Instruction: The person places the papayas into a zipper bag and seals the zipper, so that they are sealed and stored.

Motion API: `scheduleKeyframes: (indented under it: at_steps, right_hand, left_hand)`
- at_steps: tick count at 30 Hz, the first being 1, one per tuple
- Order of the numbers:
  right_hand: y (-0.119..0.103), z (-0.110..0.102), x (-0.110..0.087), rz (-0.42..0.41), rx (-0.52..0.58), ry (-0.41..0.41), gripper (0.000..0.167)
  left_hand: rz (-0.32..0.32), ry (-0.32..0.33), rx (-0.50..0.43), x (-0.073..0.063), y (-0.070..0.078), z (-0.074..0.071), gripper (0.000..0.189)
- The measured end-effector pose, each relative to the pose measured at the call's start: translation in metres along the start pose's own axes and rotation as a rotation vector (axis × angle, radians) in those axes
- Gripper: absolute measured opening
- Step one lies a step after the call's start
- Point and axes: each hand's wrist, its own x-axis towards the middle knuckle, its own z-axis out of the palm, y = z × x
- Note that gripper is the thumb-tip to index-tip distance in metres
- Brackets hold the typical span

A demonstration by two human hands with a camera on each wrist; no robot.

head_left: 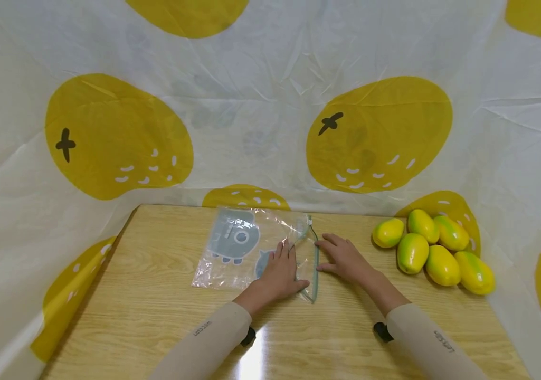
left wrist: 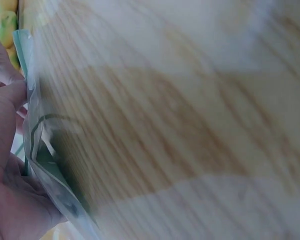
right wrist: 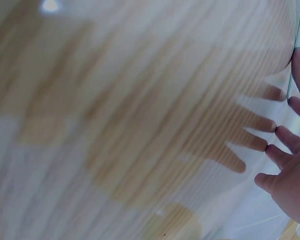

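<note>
A clear zip bag (head_left: pixel 232 272) with blue-grey monster prints and a green slider edge (head_left: pixel 316 272) lies flat on the wooden table. My left hand (head_left: pixel 277 272) rests on its right part, fingers stretched out and pointing away from me. In the left wrist view, that hand (left wrist: pixel 10 200) overlaps the bag's plastic (left wrist: pixel 65 192), which bulges up a little near the palm. My right hand (head_left: pixel 346 258) is at the green edge, thumb and fingertips right beside it. The right wrist view has the right hand's fingers (right wrist: pixel 290 140) spread, their tips on the tabletop.
Several yellow-green mangoes (head_left: pixel 413 253) sit grouped at the table's back right. Behind the table (head_left: pixel 156 327) hangs a white cloth (head_left: pixel 251 121) with big yellow fruit prints, which also surrounds its sides. A bright reflection lies on the wood near the front.
</note>
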Motion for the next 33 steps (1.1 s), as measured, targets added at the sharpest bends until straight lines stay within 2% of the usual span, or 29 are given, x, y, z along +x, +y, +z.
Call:
scheduleKeyframes:
  at_steps: [3,8,12,16,23,27,33]
  right_hand:
    - [-0.002,0.002,0.001,0.031,-0.001,-0.002,0.068]
    - [-0.007,0.003,0.003,0.055,-0.009,0.000,0.070]
    - [-0.011,0.001,0.003,0.063,-0.015,-0.005,0.070]
    - [-0.011,0.002,0.002,0.076,-0.020,-0.014,0.069]
    - [-0.011,0.002,0.000,0.099,-0.018,-0.012,0.070]
    - [-0.015,0.002,0.002,0.114,-0.005,-0.021,0.070]
    - [-0.019,0.002,0.002,0.149,0.011,-0.031,0.069]
  left_hand:
    - [-0.016,0.003,-0.040,0.000,0.001,-0.001,0.106]
    - [-0.083,0.033,-0.080,-0.001,0.009,-0.007,0.112]
    - [-0.125,0.039,-0.039,-0.002,0.016,-0.007,0.121]
    - [-0.139,0.054,0.011,-0.003,0.018,-0.004,0.127]
    - [-0.150,0.050,-0.016,-0.006,0.013,-0.002,0.135]
    - [-0.152,0.085,-0.020,-0.009,0.005,-0.001,0.140]
    - [-0.068,0.110,0.029,-0.013,0.004,-0.003,0.133]
